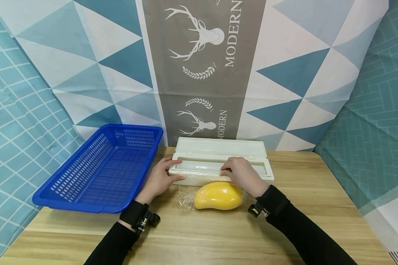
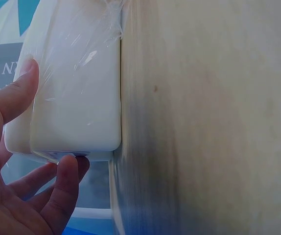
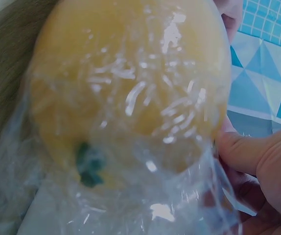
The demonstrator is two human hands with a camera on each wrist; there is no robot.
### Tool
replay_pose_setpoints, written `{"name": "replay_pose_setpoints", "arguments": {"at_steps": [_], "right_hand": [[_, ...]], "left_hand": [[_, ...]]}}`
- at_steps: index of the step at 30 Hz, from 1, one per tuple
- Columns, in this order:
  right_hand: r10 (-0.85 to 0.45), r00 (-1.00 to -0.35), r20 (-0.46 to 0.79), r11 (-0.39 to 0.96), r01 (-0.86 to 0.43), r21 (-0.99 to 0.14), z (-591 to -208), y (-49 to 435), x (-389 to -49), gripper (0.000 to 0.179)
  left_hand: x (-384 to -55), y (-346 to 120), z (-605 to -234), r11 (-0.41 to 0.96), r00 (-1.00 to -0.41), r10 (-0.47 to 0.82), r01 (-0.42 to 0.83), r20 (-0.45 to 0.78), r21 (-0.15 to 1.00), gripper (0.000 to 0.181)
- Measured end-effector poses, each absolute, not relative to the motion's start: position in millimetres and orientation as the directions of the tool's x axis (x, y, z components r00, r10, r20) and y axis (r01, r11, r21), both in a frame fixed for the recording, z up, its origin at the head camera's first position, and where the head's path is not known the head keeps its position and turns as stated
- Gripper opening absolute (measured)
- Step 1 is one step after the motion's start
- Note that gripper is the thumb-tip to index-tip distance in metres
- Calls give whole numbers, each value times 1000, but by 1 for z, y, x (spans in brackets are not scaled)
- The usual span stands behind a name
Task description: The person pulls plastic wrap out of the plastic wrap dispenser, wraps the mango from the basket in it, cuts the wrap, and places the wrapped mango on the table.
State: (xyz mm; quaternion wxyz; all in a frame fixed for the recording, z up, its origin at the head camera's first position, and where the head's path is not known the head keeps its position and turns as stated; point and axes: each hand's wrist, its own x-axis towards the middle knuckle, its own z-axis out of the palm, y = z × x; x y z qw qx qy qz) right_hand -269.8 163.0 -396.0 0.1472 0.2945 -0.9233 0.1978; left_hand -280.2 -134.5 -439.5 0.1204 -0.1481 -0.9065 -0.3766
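Observation:
A white cling film dispenser (image 1: pixel 199 179) sits at the back of the table with its lid (image 1: pixel 220 147) raised. My left hand (image 1: pixel 160 177) grips its left end, thumb along the front and fingertips against the end and top; the left wrist view shows clear film over the dispenser's front wall (image 2: pixel 81 107). At the front edge of the opening, right of centre, my right hand (image 1: pixel 242 173) pinches the thin film with curled fingers. Just in front lies a yellow mango (image 1: pixel 219 197) wrapped in clear cling film (image 1: pixel 186 198). It fills most of the right wrist view and partly hides the fingers.
To the left stands a blue plastic basket (image 1: pixel 83 204) with perforated sides, close beside my left forearm. A patterned backdrop (image 1: pixel 202 84) rises right behind the dispenser. The wooden table (image 1: pixel 305 206) extends toward me and to the right.

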Motion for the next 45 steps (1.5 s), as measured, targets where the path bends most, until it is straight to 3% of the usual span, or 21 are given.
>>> {"name": "replay_pose_setpoints", "arguments": {"at_steps": [45], "right_hand": [[-471, -790, 393, 768, -586, -257, -396, 191, -263, 9]], "left_hand": [[-280, -134, -438, 667, -934, 165, 341, 315, 662, 59]]}}
